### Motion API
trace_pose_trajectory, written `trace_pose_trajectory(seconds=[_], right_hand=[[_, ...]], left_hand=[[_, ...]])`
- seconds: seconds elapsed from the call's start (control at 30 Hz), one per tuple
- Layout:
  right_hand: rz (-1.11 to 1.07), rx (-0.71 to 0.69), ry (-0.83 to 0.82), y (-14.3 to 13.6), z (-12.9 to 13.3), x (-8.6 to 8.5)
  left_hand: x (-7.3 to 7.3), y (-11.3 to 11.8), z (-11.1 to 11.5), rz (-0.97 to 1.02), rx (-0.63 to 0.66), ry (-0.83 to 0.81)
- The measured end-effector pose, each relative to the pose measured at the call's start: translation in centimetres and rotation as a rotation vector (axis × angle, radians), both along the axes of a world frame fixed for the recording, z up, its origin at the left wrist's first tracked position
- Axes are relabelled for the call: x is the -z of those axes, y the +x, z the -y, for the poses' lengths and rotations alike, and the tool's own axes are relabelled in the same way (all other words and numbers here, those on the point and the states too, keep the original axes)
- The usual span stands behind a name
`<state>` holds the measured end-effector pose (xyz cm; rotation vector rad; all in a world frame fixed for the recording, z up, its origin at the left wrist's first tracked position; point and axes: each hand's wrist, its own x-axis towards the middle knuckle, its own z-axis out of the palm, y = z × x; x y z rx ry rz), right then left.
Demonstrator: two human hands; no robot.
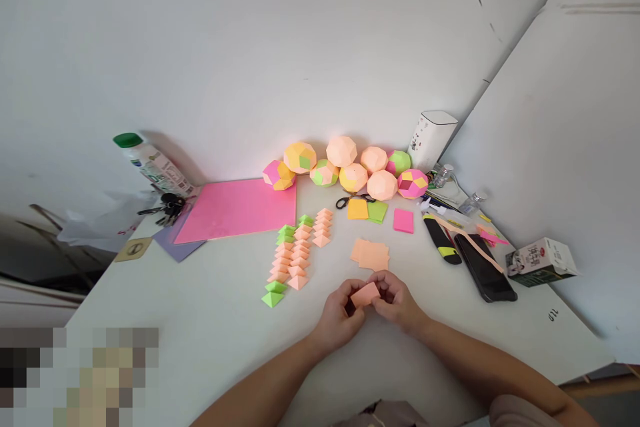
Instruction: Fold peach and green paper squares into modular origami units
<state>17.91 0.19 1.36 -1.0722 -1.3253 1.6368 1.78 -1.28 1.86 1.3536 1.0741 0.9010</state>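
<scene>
Between my two hands is a small peach sheet of paper (365,295), which looks folded over. My left hand (341,317) grips its left side, fingers curled behind and thumb in front. At its right edge my right hand (399,303) pinches it with thumb and fingers. Just beyond my fingers lies a loose stack of peach paper squares (373,255). Rows of folded paper pieces (299,260), peach and green, stand to the left. Farther back are orange squares (357,209), green squares (377,211) and pink squares (403,220).
Several paper balls (341,151) line the wall, with black scissors (343,202) before them. A pink sheet (240,210), keys (171,208) and a bottle (155,167) are left. A utility knife (443,239), phone (484,267), milk carton (541,261) and white container (433,140) are right.
</scene>
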Motion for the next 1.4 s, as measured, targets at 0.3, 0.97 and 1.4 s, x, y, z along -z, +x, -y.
trace_pose_trajectory(seconds=[0.3,0.97,1.4], right_hand=[[-0.027,0.010,-0.008,0.01,-0.05,0.11],[-0.071,0.065,-0.065,0.09,-0.40,-0.42],[0.021,-0.028,0.051,-0.11,-0.09,0.07]], left_hand=[[-0.47,-0.07,0.03,0.049,0.021,-0.020],[-0.26,-0.46,0.10,0.153,0.015,-0.031],[0.36,-0.28,0.18,0.166,-0.006,-0.078]])
